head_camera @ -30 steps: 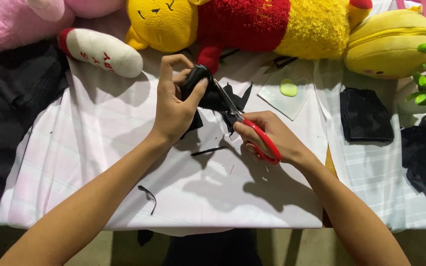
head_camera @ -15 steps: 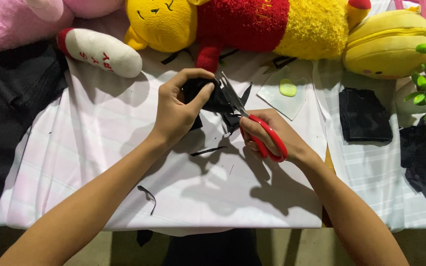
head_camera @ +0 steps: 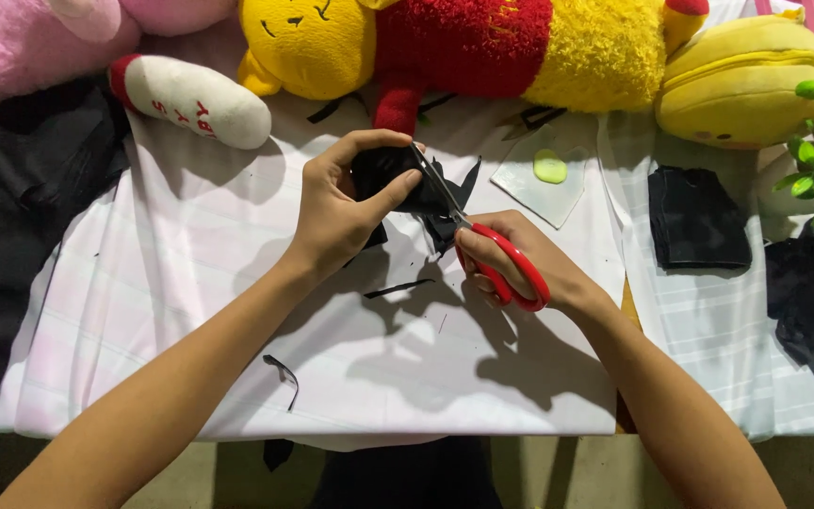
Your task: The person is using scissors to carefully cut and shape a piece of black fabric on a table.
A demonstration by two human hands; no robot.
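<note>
A limp, light black fabric piece [head_camera: 398,184] is pinched in the left hand [head_camera: 336,212] above the white cloth [head_camera: 190,311], best gripped near the cut, while red-handled scissors [head_camera: 492,254] are clasped at four o'clock by the right hand [head_camera: 520,259]

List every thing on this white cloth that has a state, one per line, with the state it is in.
Left hand: pinching the black fabric piece.
Black fabric piece: held up, blades at its edge.
Red-handled scissors: gripped, blades in the fabric.
Right hand: fingers through the scissor handles.
Thin black fabric strip: lying loose.
Folded black fabric stack: flat, untouched.
Yellow plush bear: lying on its side.
</note>
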